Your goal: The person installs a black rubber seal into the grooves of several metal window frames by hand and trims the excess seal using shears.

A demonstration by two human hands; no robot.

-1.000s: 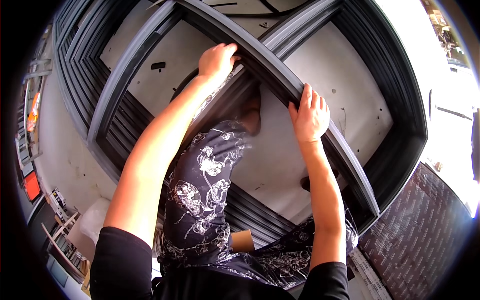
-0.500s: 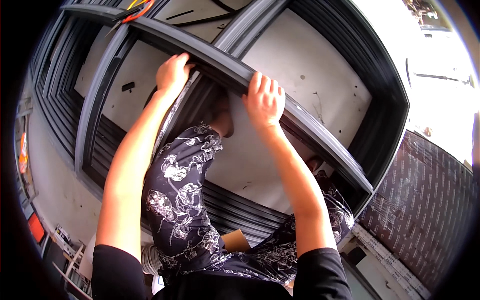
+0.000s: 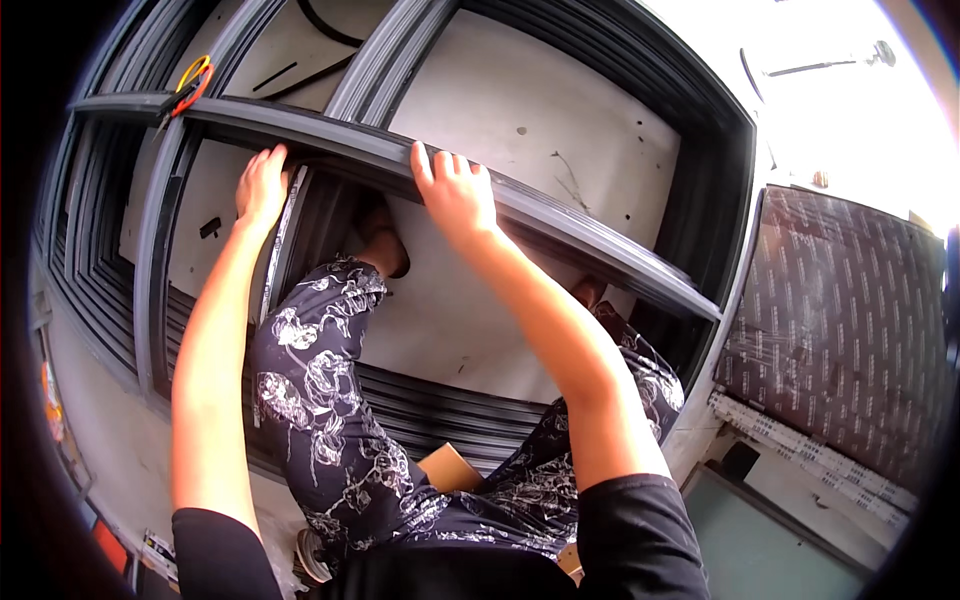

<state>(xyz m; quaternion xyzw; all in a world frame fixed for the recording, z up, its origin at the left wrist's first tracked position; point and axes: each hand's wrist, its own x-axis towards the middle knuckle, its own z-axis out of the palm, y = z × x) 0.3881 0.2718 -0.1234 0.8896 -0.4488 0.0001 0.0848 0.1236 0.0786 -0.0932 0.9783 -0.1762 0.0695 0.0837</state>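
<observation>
A grey metal window frame (image 3: 345, 140) with crossbars lies in front of me, on top of a stack of similar dark frames. My right hand (image 3: 455, 195) is closed over its long middle bar, the fingers hooked across the top edge. Farther left, my left hand (image 3: 262, 190) has its fingertips against the same bar, beside the joint with a short crossbar (image 3: 283, 240); the bar partly hides how they curl. Scissors or pliers (image 3: 192, 88) with orange and yellow handles rest on the bar's left end. My legs in patterned trousers stand within the frame openings.
A stack wrapped in dark brown printed film (image 3: 835, 325) sits to the right, with pale strips at its near edge. A piece of cardboard (image 3: 448, 468) shows between my legs. Black strips (image 3: 310, 82) lie on the pale floor inside the frames.
The whole scene has shifted left and slightly up in the view. Both hands keep about the same places on the bar; my right index finger now stands more apart from the others.
</observation>
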